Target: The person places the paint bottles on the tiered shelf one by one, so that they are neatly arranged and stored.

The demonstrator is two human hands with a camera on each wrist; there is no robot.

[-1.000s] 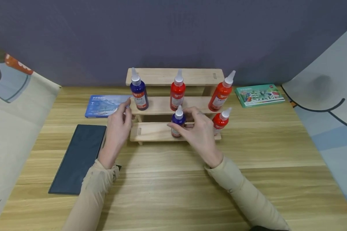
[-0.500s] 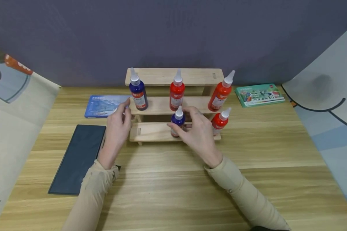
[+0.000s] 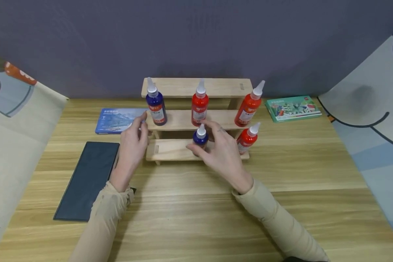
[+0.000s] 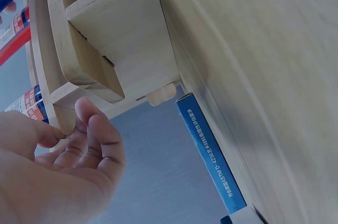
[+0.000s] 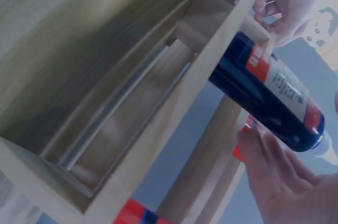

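Observation:
With its fingers curled, my left hand (image 3: 133, 142) pinches the left end of the middle shelf of a three-step wooden display rack (image 3: 177, 150); the left wrist view shows the thumb and fingers at that shelf's rounded end. A blue paint bottle (image 3: 201, 138) with a white nozzle cap stands upright on the lowest shelf. Around it, but apart from it, my right hand (image 3: 225, 153) holds its thumb and fingers spread. The right wrist view shows this dark blue bottle (image 5: 274, 94) beside straight fingers. A red bottle (image 3: 247, 139) stands on the same shelf, partly behind the right hand.
The middle shelf bears another blue bottle (image 3: 156, 108) and two red bottles, one at the middle (image 3: 200, 108) and one at the right (image 3: 247, 110). A blue box (image 3: 116, 120) and a dark flat tablet (image 3: 88, 180) lie left; a green box (image 3: 293, 108) lies right.
My right hand has let go of the blue bottle; its thumb and fingers have spread away from it. The bottle stays upright on the lowest shelf. My left hand keeps its place.

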